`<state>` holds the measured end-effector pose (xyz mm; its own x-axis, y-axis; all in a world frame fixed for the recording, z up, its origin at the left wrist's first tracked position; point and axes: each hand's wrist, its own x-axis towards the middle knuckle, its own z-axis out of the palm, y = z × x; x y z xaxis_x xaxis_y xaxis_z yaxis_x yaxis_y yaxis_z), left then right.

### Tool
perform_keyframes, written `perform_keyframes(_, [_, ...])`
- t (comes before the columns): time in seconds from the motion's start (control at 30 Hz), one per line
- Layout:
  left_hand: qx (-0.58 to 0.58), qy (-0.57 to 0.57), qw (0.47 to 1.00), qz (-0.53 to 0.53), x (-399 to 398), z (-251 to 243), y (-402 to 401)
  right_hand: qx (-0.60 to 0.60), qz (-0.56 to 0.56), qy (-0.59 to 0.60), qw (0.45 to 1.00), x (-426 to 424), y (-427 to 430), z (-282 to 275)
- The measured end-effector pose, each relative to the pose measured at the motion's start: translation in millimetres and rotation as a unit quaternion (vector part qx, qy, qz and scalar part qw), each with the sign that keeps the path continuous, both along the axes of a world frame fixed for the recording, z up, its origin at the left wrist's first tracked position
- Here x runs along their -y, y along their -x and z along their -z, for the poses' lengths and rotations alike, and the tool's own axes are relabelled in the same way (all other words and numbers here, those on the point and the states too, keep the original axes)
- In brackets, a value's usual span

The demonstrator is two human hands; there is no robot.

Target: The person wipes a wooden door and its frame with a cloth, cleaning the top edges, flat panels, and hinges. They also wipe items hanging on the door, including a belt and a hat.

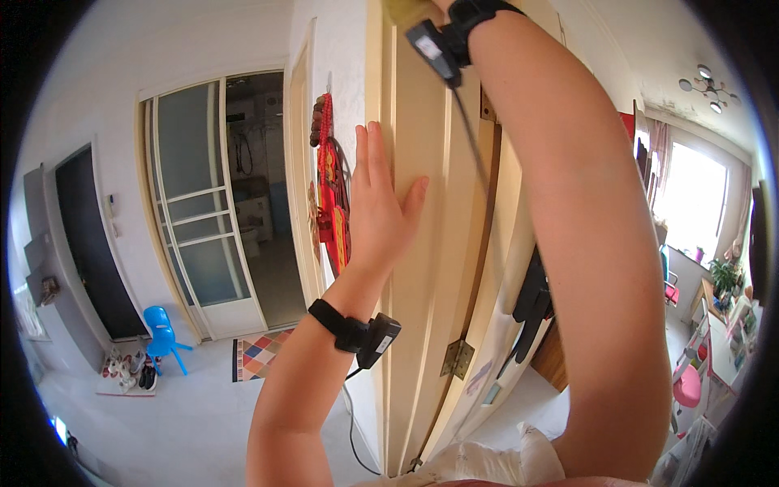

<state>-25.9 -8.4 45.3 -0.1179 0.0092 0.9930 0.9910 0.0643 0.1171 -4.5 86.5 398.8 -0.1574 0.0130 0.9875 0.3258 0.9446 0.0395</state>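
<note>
My left hand (pixel 386 201) lies against the edge of a cream door frame (pixel 420 243), fingers pointing up, thumb apart, with nothing in it. Beside it, red bead strings and red hanging ornaments (pixel 328 207) hang on the white wall. My right arm reaches up to the top edge of the picture, where the hand is almost wholly cut off; a blurred yellowish thing (pixel 408 11) shows near it. Each wrist wears a black strap with a small black device (pixel 378 341) and a cable. Metal hinges (pixel 457 359) join the frame to a cream door at its right.
A sliding glass door (pixel 195 243) stands partly open at the left. On the floor are a patterned mat (pixel 261 354), a blue chair (pixel 159 335) and several shoes (pixel 131 370). A room with a window (pixel 694 195), a pink chair (pixel 688 386) and a cluttered desk lies at the right.
</note>
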Motion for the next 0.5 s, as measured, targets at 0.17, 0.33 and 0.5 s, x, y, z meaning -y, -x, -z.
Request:
perform_keyframes(0.17, [0.004,0.009,1.000,0.015,0.7,1.3,4.2,-0.017,-0.160,-0.027,0.987,55.2,-31.5,76.4])
perform_keyframes(0.33, [0.067,-0.013,0.987,0.146,3.0,8.3,5.6,-0.027,-0.121,-0.101,0.987,36.6,-11.3,101.3])
perform_keyframes(0.5, [0.168,-0.134,0.906,0.364,56.9,24.0,49.8,-0.097,-0.194,-0.177,0.960,32.0,-8.0,254.1])
